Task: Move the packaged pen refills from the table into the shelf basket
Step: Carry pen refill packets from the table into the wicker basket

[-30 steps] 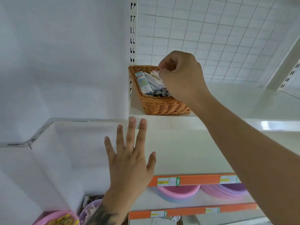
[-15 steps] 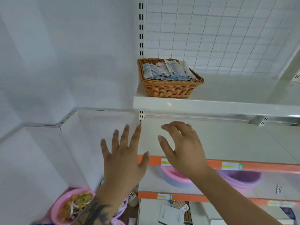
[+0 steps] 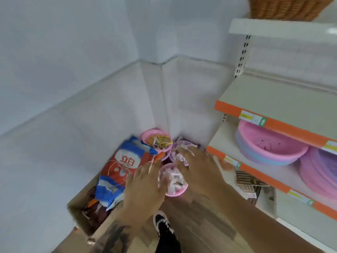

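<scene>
— So, where are the hands?

— Both reach down, fingers spread, holding nothing: left hand (image 3: 144, 181) beside the bag (image 3: 120, 170), right hand (image 3: 198, 168) over 2 pink bowls (image 3: 173, 193).

— And the refills?

— Too blurred to tell; the bowls hold pale packets. Only the basket (image 3: 284, 8) bottom shows, up on the top shelf (image 3: 273, 28).

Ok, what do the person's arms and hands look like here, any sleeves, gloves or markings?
Both forearms are bare, with no sleeves or gloves in view. The left forearm carries a dark tattoo running up toward the wrist. The left hand and right hand are bare; motion blur hides any ring.
</scene>
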Tool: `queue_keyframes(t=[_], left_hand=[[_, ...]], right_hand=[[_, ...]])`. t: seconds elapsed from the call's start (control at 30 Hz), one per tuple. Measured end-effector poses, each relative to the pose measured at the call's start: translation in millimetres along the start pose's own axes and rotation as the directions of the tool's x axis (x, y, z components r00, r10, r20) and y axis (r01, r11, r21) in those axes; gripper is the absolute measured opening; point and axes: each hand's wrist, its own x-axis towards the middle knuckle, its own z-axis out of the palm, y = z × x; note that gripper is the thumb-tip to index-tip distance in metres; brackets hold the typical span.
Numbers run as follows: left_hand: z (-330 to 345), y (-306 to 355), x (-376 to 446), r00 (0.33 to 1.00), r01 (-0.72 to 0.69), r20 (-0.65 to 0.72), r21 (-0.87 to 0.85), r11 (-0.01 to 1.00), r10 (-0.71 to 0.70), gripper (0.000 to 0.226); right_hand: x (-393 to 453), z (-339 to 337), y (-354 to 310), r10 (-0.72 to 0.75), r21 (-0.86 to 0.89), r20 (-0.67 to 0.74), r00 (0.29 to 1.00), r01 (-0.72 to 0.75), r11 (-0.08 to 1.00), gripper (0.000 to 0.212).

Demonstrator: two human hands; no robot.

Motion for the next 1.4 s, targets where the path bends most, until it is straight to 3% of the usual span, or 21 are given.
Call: queue_keyframes(t=[0.1, 0.23, 0.37, 0.57, 0.73, 0.93, 1.4], left_hand=[[16.1, -38.6, -61.1, 0.985, 0.17, 0.036, 0.004, 0.985, -0.17, 0.056], [18.1, -76.6, -130.1, 0.955, 0.289, 0.075, -0.03, 0.957, -0.286, 0.058], [21.7, -119.2, -186.0, 0.926, 0.376, 0.065, -0.069, 0.924, -0.372, 0.056], [28.3, -190.4, -272.8, 0.882, 0.471, 0.091, -0.2, 0.859, -0.462, 0.054], [38.2, -283.6, -370.8, 0.809, 0.587, 0.092, -0.181, 0.789, -0.581, 0.057], [50.6, -376.4, -483.1, 0.729, 0.684, 0.129, -0.161, 0.711, -0.672, 0.052], [69.8, -512.3, -642.0, 0.381, 0.902, 0.116, -0.266, 0.341, -0.917, 0.056]], right_hand=[[-33.0, 31.7, -42.8, -0.135, 0.027, 0.121, 0.983, 0.133, 0.991, 0.068], [-59.9, 60.1, -86.5, -0.213, 0.054, 0.223, 0.951, 0.206, 0.977, 0.057], [-86.3, 97.9, -131.3, -0.239, 0.04, 0.241, 0.941, 0.236, 0.971, 0.069], [-133.5, 142.0, -229.1, -0.292, 0.035, 0.276, 0.916, 0.294, 0.955, 0.061], [-188.0, 187.9, -338.6, -0.374, 0.03, 0.329, 0.867, 0.386, 0.922, 0.061], [-260.9, 251.8, -449.8, -0.521, 0.121, 0.417, 0.745, 0.523, 0.844, 0.052], [-331.2, 365.3, -628.2, -0.667, 0.163, 0.63, 0.399, 0.771, 0.615, 0.053]])
